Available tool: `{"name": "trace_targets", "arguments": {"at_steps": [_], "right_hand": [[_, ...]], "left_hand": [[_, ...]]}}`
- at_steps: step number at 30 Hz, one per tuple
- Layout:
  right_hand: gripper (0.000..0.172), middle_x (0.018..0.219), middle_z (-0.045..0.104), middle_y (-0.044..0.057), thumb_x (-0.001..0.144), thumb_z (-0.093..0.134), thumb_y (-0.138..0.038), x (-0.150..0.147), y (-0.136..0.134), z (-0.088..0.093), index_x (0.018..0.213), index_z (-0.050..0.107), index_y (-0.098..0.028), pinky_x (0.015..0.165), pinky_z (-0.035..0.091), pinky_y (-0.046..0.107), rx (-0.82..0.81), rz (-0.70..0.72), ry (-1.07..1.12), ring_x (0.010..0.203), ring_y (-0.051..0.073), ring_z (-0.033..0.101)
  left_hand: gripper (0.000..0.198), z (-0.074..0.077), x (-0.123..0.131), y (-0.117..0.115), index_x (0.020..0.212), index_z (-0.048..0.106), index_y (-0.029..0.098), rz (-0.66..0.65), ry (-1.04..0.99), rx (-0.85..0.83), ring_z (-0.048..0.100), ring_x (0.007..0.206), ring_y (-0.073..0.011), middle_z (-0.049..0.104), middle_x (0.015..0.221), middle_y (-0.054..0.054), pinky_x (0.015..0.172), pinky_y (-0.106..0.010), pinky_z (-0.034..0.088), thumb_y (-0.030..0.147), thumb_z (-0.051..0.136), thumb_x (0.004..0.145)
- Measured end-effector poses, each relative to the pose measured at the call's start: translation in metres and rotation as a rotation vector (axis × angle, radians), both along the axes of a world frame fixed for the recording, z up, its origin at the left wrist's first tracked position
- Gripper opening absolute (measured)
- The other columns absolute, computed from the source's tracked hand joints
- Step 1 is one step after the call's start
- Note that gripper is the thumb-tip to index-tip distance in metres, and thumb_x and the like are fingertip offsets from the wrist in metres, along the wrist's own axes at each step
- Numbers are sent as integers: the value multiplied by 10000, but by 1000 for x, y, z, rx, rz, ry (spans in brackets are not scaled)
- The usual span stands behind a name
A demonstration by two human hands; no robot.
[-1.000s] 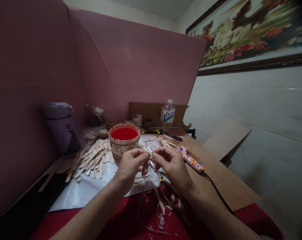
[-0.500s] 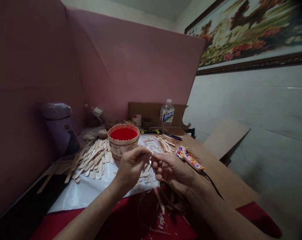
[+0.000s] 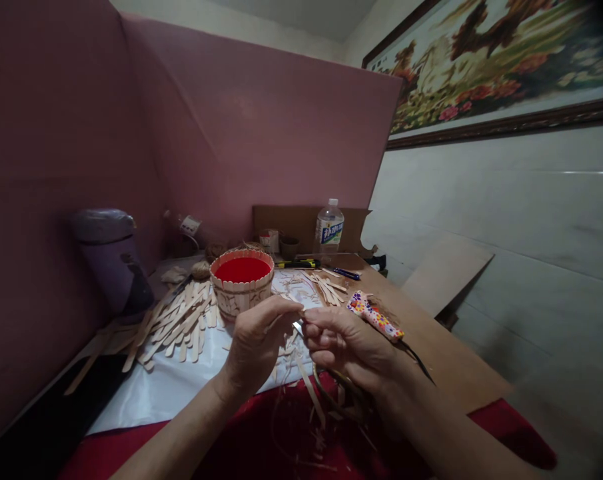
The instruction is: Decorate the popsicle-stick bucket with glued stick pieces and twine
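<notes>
My left hand (image 3: 258, 340) and my right hand (image 3: 346, 340) meet fingertip to fingertip above the near edge of the white sheet. The left thumb and finger pinch a bit too small to name. The right fingers are curled round what looks like a pair of scissors (image 3: 298, 327): a silver blade shows between the hands and brassy handle loops hang below the palm. Just behind the hands stands a red-lined bucket (image 3: 241, 292) faced with wooden sticks. Thin pale strands dangle under the fingers over the dark red cloth (image 3: 241, 437).
Many wooden craft sticks (image 3: 186, 320) lie heaped at left by a purple tumbler (image 3: 112, 260). A flowered glue gun (image 3: 376, 316) with a cord rests at right. Behind are a yellow-black cutter (image 3: 298, 264), a blue pen-like tool (image 3: 346, 274) and a plastic bottle (image 3: 330, 230).
The whole view has shifted slightly, so things sit a little further left. Both hands stay together with fingertips meeting; the left wrist has turned slightly.
</notes>
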State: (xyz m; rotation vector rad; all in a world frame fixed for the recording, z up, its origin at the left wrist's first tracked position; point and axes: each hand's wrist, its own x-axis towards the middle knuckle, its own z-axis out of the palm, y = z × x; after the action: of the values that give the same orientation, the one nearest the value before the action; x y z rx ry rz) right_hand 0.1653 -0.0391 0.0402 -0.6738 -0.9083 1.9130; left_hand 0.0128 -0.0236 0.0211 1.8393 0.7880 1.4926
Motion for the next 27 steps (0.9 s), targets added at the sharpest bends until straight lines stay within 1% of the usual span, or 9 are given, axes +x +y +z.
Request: {"name": "trace_targets", "arguments": {"at_steps": [3, 4, 6, 9, 11, 15, 20, 23, 27], "right_hand": [[190, 579, 514, -34, 698, 703, -268, 0, 0, 0, 663, 584, -124, 403, 348, 158, 128, -130, -172, 447, 38, 406], [218, 574, 517, -35, 692, 713, -298, 0, 0, 0, 656, 581, -128, 405, 359, 164, 165, -180, -224, 444, 42, 412], [251, 568, 525, -35, 682, 724, -339, 1, 0, -1, 658, 581, -134, 402, 372, 172, 235, -261, -303, 443, 50, 426], [282, 557, 530, -35, 679, 724, -378, 1, -1, -2, 661, 580, -136, 397, 380, 183, 329, -328, -394, 445, 61, 436], [290, 561, 539, -32, 697, 706, -395, 1, -2, -2, 669, 580, -135, 404, 386, 194, 378, -344, -449, 446, 66, 448], [271, 579, 545, -29, 723, 681, -380, 0, -2, -1, 669, 579, -135, 422, 399, 201, 436, -337, -536, 455, 69, 470], [266, 613, 571, -19, 744, 657, -396, 1, 0, -3, 700, 589, -143, 412, 414, 198, 402, -266, -462, 456, 66, 462], [292, 623, 584, -14, 756, 637, -431, 0, 2, -4, 706, 591, -148, 404, 423, 205, 407, -282, -469, 452, 70, 466], [282, 565, 552, -32, 733, 668, -393, -4, 3, -4, 640, 565, -147, 399, 399, 197, 443, -309, -495, 434, 64, 454]], "left_hand": [[181, 1, 2, 1, 969, 589, 186, -102, -88, -166, 516, 537, -106, 585, 708, -5, 440, -210, 418, 262, 577, 805], [179, 2, 2, 1, 953, 569, 179, -139, -102, -226, 519, 535, -107, 581, 695, -3, 422, -205, 412, 287, 569, 811], [185, 3, 3, 2, 862, 534, 168, -204, -91, -327, 511, 506, -103, 569, 646, 2, 396, -197, 395, 350, 530, 835], [280, 4, 4, 2, 755, 488, 162, -270, -40, -403, 477, 447, -82, 548, 589, 11, 392, -194, 381, 418, 463, 866], [308, 4, 4, 2, 728, 473, 162, -289, -12, -428, 463, 429, -73, 533, 569, 20, 395, -190, 376, 435, 452, 870], [287, 2, 3, 2, 721, 479, 162, -295, 3, -425, 450, 428, -68, 497, 540, 40, 384, -175, 363, 414, 492, 855], [259, 1, 1, 3, 694, 490, 155, -337, -74, -459, 425, 408, -64, 488, 497, 41, 379, -174, 350, 357, 504, 856], [237, 1, 0, 5, 691, 493, 155, -353, -139, -473, 424, 401, -64, 499, 501, 38, 374, -174, 345, 329, 516, 850], [240, 0, 0, 7, 690, 497, 153, -361, -151, -473, 423, 404, -63, 497, 501, 38, 374, -172, 344, 332, 526, 848]]}}
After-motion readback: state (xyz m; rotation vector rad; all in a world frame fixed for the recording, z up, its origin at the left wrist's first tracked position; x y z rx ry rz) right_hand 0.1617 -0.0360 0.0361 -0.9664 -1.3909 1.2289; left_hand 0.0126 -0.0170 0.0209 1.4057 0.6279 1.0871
